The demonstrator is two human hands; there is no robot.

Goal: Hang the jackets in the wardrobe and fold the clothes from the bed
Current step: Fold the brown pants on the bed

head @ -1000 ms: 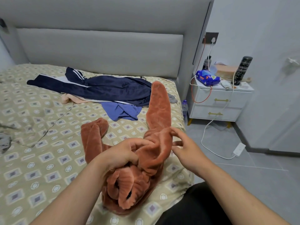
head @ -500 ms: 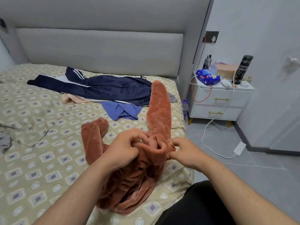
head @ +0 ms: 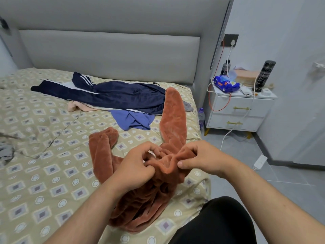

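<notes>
Rust-brown fleece garment (head: 140, 199): plush, two long limbs. It lies on the near right part of the bed (head: 35, 173). One limb stretches away along the right side, its end touching the navy garment; the other lies doubled over to the left. The body is heaped in folds at the near edge.

Left hand (head: 139, 166): fingers curled, pinching a bunched edge of the fleece between thumb and fingertips.

Right hand (head: 202, 159): just beside the left, thumb below and fingers above, pinching the same bunched edge. The stretch of fabric between the two hands is raised off the heap.

Navy track garment (head: 114, 95): white side stripes, spread across the far part of the bed near the grey padded headboard (head: 109, 55).

Blue cloth (head: 133, 120): crumpled, partly under the navy garment's near edge.

Peach cloth (head: 79, 107): showing from under the navy garment's left side.

Bedcover: beige with a square and ring pattern.

White nightstand (head: 235, 110): two drawers with gold handles, right of the bed; carries a blue packet (head: 226, 84) and a dark upright cylinder (head: 264, 75).

Floor: grey tile, with a white power strip (head: 260, 162) and its cable.
</notes>
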